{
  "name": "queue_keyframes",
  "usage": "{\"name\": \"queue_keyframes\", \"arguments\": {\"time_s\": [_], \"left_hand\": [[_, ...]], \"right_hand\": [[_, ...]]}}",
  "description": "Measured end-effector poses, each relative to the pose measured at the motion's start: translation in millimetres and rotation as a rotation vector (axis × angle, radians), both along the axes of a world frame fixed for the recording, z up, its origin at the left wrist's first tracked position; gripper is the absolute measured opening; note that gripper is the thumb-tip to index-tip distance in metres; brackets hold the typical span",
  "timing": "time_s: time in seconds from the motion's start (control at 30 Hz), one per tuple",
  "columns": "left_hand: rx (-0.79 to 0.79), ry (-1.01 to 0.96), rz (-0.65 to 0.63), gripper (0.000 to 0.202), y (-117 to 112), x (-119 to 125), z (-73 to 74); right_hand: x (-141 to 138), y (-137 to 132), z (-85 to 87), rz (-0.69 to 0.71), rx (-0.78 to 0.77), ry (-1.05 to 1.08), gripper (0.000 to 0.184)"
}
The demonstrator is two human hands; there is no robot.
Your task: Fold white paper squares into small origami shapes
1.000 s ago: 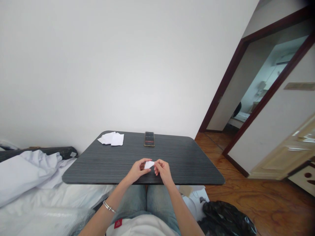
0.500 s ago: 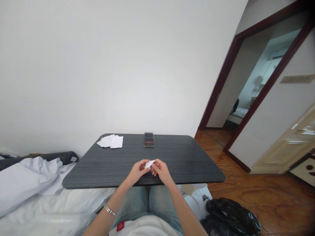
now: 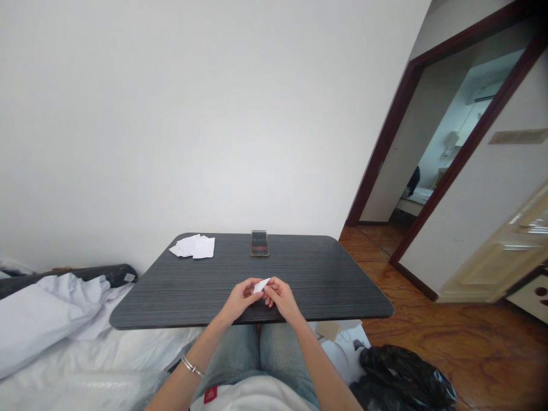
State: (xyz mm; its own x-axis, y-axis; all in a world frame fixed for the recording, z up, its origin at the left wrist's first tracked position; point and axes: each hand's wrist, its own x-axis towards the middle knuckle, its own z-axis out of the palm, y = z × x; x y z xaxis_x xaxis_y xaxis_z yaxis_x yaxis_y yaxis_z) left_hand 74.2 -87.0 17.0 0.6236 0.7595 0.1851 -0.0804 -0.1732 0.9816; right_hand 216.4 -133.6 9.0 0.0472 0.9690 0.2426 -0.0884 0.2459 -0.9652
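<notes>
White plaster wall [image 3: 171, 114], upper left and centre; dark-red wooden door frame [image 3: 385, 142], upper right; cream panelled door [image 3: 500, 257], right edge; polished reddish-brown wooden floor [image 3: 454, 342], lower right; white-sheeted bed [image 3: 64, 354], lower left.

Paper sheets [image 3: 192, 246] left of phone [image 3: 259, 243], on table [image 3: 325, 274]

Narrower, more steeply tilted white paper slip [image 3: 261, 285] than a moment earlier, left hand [image 3: 242, 297] and right hand [image 3: 280, 298] closer together, dark tabletop [image 3: 325, 285] slightly lower in view
</notes>
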Motion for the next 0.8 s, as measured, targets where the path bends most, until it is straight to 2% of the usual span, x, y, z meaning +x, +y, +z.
{"name": "queue_keyframes", "arguments": {"time_s": [0.8], "left_hand": [[0.016, -0.004, -0.017, 0.039, -0.3, -0.6, 2.3]], "right_hand": [[0.3, 0.7, -0.3, 0.001, -0.001, -0.008, 0.011]]}}
